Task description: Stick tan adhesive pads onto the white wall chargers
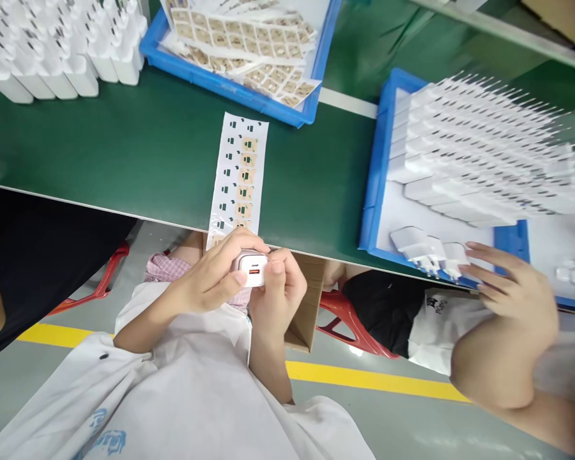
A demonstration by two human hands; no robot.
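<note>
A white USB charger (254, 278) is held in front of my body at the table's near edge, its port face turned up toward me. One port has an orange-red inside and a narrower slot sits above it. My left hand (220, 271) is closed around the charger's left side. My right hand (278, 287) grips its right side, the thumb at the edge of the port face. Just beyond my hands lies a sheet of small stickers (243, 172) with dark cut-out shapes, its near end hanging at the table edge.
A blue tray (230, 83) of sticker sheets stands ahead. Many white chargers (52, 57) stand upright at far left. Another blue tray (371, 204) at right holds rows of chargers (469, 147); a co-worker's hand (517, 287) touches chargers there. A cardboard box (304, 306) sits below the table edge.
</note>
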